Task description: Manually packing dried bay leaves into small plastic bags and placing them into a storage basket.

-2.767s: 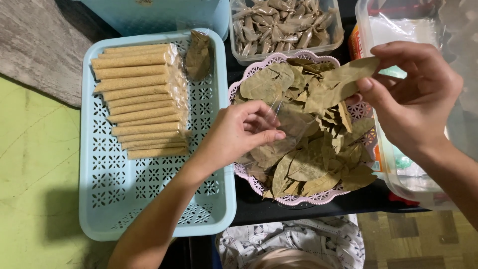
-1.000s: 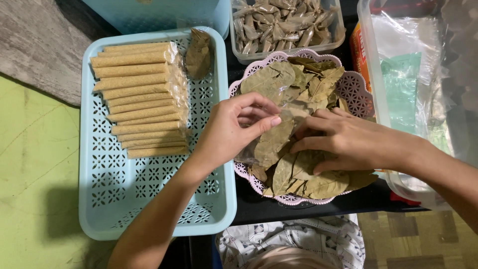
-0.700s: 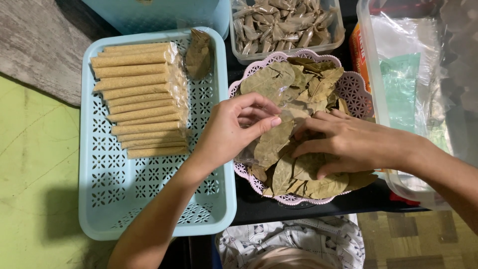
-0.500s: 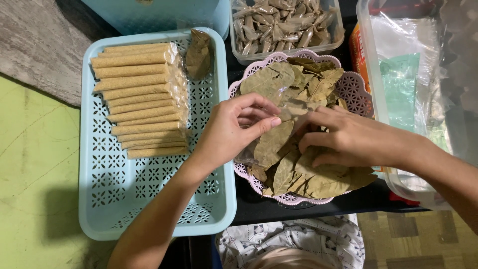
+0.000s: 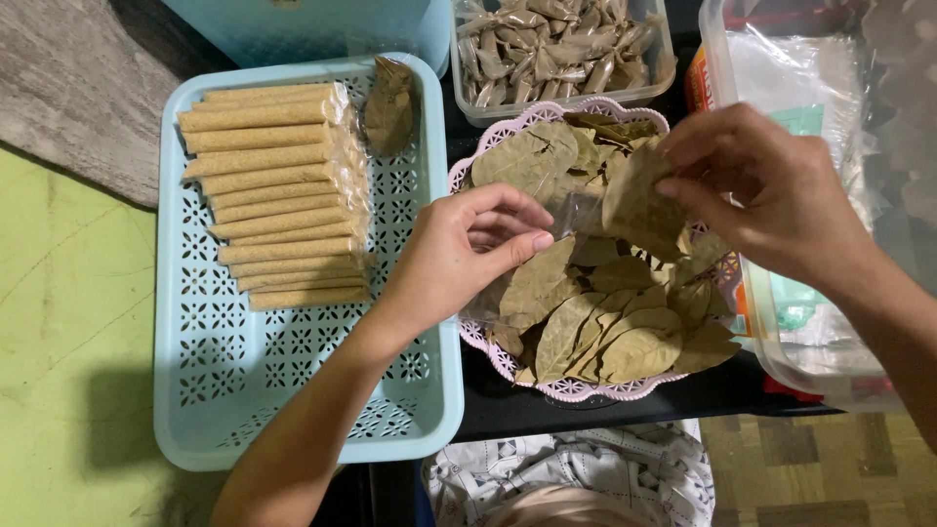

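Lifting off the leaf pile, right hand (image 5: 771, 190) now pinching dried leaf (image 5: 639, 200), left hand (image 5: 459, 256) still pinching clear bag (image 5: 576, 210)

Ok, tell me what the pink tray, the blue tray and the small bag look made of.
Pink tray: seemingly moulded plastic, lacy pierced rim. Blue tray: likely plastic too, matte, with cut-out pattern. Small bag in the left hand: thin clear film, glossy and crinkled.

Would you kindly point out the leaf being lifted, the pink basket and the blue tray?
dried leaf (image 5: 636, 200), head view, middle of its blade beside the right hand (image 5: 781, 190).
pink basket (image 5: 695, 171), head view, bare lacy rim.
blue tray (image 5: 293, 390), head view, bare perforated floor.
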